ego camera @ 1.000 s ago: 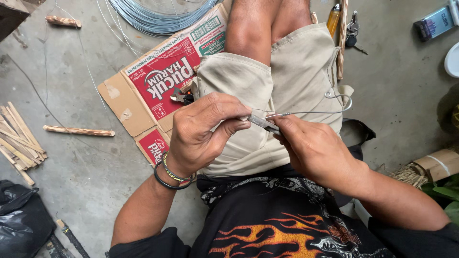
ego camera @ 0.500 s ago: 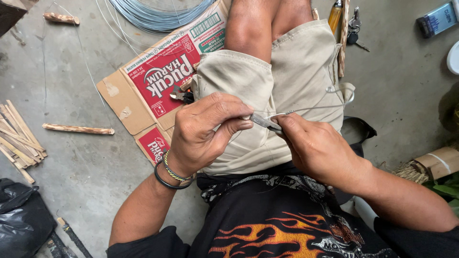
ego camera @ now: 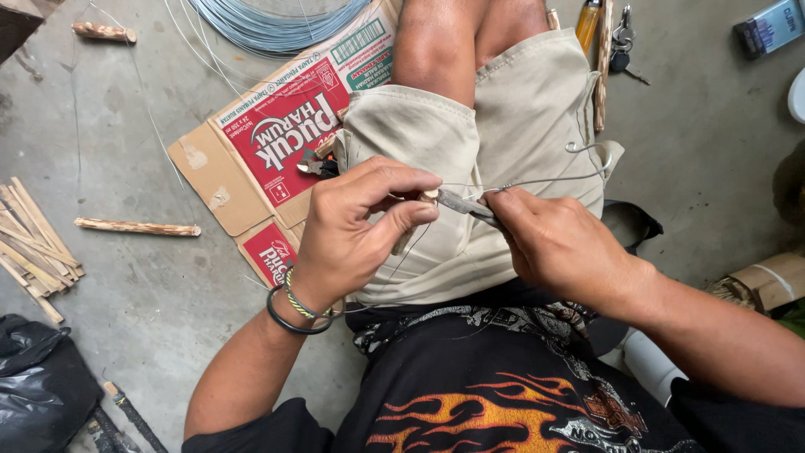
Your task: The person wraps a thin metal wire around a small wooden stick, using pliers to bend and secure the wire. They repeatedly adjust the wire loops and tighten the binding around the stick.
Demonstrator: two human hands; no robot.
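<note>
I sit on a concrete floor with my knees up, in beige shorts and a black shirt with flames. My left hand [ego camera: 356,226] pinches a short wooden stick [ego camera: 411,225] over my lap. My right hand [ego camera: 558,243] grips grey pliers [ego camera: 465,204], whose jaws meet the stick's top end. A thin wire [ego camera: 545,179] runs from the pliers to the right and ends in a small hook [ego camera: 579,147]. Another pair of pliers [ego camera: 314,165] with dark handles lies on the cardboard beside my left thigh.
A flattened red and brown cardboard box [ego camera: 268,143] lies under my legs. A coil of grey wire [ego camera: 277,21] sits at the top. Split bamboo sticks [ego camera: 33,239] lie at left, one stick [ego camera: 138,226] nearer. Keys [ego camera: 622,46] and a black bag [ego camera: 38,386] lie nearby.
Both hands stay together over my lap with only small shifts; the pliers keep working at the stick's end.
</note>
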